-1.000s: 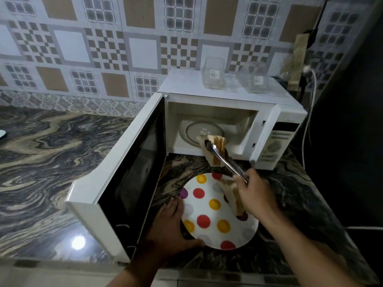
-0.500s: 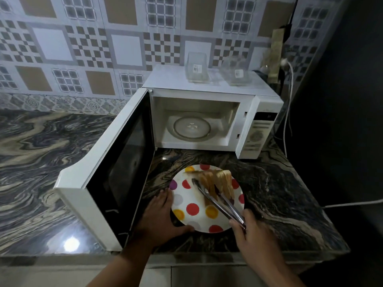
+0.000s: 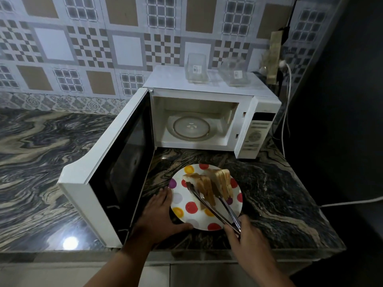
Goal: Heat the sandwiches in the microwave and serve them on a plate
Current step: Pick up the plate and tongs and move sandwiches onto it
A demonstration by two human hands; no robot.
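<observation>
Tongs [image 3: 213, 206] gripped by right hand [image 3: 247, 240], tips apparently around sandwiches [image 3: 211, 186], dotted plate [image 3: 186, 216] steadied by flat, relaxed left hand [image 3: 160, 214], microwave [image 3: 207, 119] door open.

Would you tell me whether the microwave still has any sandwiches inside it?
Empty: the microwave door stands wide open, its glass turntable is bare, and both sandwiches sit on the plate.

Past the right hand [image 3: 245, 235] gripping the tongs [image 3: 213, 204], near sandwich [image 3: 204, 188] partly hidden behind their arms. Labels on the clear containers [image 3: 196, 68] too small to read. Both forearms cut off at the bottom edge.
</observation>
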